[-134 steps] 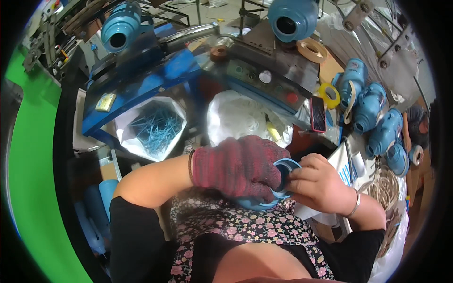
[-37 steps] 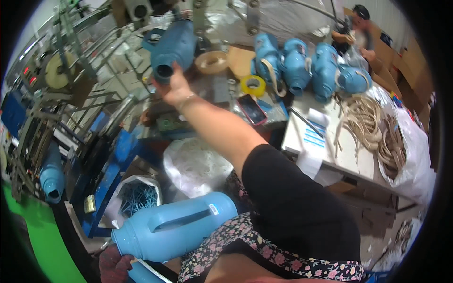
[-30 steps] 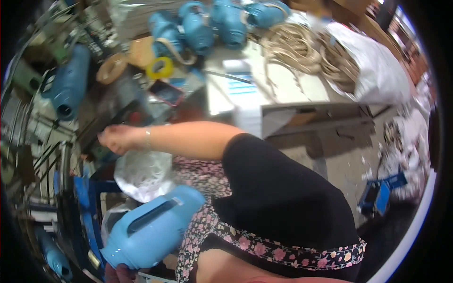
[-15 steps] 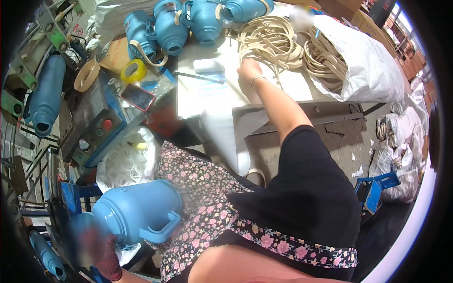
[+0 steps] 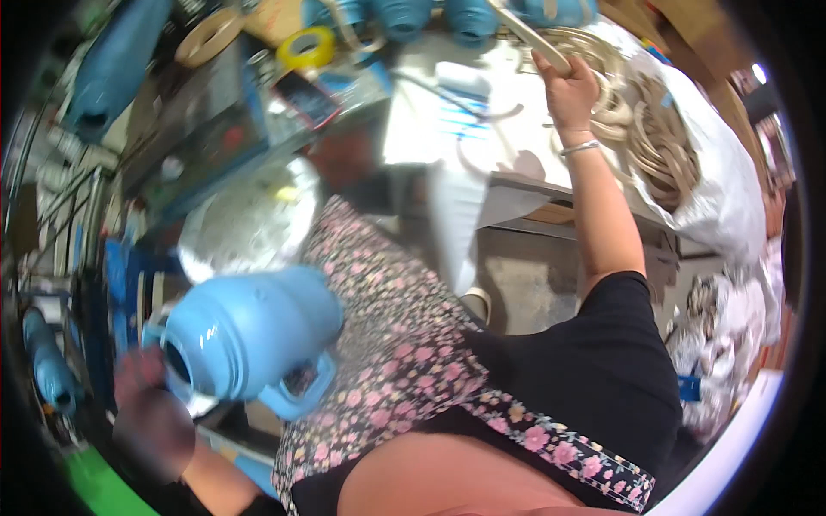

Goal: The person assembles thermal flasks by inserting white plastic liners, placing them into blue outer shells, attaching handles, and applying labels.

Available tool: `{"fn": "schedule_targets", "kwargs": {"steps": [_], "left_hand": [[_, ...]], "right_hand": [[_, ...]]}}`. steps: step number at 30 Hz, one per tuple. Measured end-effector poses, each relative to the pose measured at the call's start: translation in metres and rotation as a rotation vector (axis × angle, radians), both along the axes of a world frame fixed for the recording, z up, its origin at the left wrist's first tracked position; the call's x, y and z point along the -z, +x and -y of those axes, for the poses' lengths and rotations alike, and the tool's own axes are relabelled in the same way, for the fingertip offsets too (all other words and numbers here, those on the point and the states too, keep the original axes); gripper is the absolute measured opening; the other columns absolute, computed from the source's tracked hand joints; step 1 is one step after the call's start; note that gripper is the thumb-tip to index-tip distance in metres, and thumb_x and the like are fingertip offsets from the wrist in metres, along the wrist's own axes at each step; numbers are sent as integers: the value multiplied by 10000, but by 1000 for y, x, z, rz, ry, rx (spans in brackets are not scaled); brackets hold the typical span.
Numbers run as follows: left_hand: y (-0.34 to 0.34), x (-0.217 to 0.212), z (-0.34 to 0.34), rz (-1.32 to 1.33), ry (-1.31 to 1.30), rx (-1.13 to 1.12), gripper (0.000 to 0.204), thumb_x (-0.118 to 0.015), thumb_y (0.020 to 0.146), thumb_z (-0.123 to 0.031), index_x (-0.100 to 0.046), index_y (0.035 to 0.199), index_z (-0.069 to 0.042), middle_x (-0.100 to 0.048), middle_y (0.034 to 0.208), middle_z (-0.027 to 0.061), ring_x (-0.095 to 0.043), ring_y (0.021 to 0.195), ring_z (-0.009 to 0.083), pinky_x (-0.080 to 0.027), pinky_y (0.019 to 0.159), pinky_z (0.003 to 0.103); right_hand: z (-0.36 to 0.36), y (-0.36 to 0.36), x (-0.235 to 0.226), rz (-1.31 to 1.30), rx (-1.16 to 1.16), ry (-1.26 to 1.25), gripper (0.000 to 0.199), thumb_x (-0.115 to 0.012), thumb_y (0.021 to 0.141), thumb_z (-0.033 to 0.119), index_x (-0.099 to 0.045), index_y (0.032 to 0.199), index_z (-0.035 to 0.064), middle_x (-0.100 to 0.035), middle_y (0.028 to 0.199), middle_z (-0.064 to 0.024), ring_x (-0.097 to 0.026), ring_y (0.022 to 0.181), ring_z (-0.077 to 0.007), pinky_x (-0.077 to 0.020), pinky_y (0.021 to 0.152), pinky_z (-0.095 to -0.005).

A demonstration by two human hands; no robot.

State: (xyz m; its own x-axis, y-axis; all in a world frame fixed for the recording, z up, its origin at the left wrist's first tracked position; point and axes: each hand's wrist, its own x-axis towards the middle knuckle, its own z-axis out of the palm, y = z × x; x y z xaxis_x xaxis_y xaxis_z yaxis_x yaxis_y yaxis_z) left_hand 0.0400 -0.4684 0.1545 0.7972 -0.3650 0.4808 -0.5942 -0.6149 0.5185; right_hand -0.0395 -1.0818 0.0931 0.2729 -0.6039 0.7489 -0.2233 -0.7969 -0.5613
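Note:
A blue plastic thermos jug lies on its side against my floral apron, its dark open mouth facing left and its handle toward me. My left hand, in a dark red glove, has its fingers closed at the mouth's rim; part of the hand is blurred. Raised over the table's far right, my right hand is bare and pinches a flat beige strap that runs up and left from the fingers. Behind that hand lies a heap of beige straps.
More straps spill from a white sack at the right. Several blue jugs line the table's far edge. Yellow tape, a phone and a bag of white rings are at the left.
My right hand has lifted off the strap heap with one strap in it. The view has shifted, and the jug's open mouth now shows beside my left hand.

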Motion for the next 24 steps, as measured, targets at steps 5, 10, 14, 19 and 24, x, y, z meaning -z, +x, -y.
{"fn": "schedule_targets", "kwargs": {"steps": [5, 10, 14, 19, 24], "left_hand": [[34, 23, 53, -654, -757, 319, 614, -584, 895, -379, -439, 1363, -10, -528, 1299, 152, -499, 1205, 272, -345, 1059, 411], [31, 32, 42, -655, -1155, 98, 738, -604, 877, -512, -402, 1361, 7, -506, 1311, 185, -532, 1185, 283, -462, 980, 389], [24, 39, 41, -886, -1240, -72, 694, -515, 935, -516, -373, 1351, 22, -558, 1225, 179, -586, 1079, 261, -496, 902, 361], [27, 56, 29, -952, -1234, 140, 611, -543, 928, -369, -373, 1358, 30, -544, 1015, 114, -565, 909, 210, -466, 950, 388], [18, 73, 29, -859, -1363, 297, 552, -571, 921, -222, -373, 1366, 38, -530, 806, 49, -545, 738, 160, -437, 997, 414]], "right_hand": [[-169, 102, 6, 302, -781, 1134, 429, -657, 883, 412, -471, 598, 149, -338, 498, 57, -329, 444, -78, -334, 467, -259], [-322, 122, 1, 55, -1318, 1803, 249, -602, 928, 298, -457, 785, 155, -347, 572, 88, -313, 456, -66, -346, 468, -239], [-362, 105, 18, -140, -1311, 1658, 153, -626, 895, 207, -524, 895, 93, -455, 666, 38, -426, 553, -75, -415, 516, -246], [-359, 112, 23, -251, -1364, 1644, 95, -607, 867, 121, -557, 924, 64, -534, 751, -5, -496, 659, -99, -429, 594, -239], [-356, 102, 14, -378, -1354, 1625, 182, -609, 850, 71, -548, 1016, 30, -637, 899, -89, -610, 836, -169, -494, 740, -273]]}}
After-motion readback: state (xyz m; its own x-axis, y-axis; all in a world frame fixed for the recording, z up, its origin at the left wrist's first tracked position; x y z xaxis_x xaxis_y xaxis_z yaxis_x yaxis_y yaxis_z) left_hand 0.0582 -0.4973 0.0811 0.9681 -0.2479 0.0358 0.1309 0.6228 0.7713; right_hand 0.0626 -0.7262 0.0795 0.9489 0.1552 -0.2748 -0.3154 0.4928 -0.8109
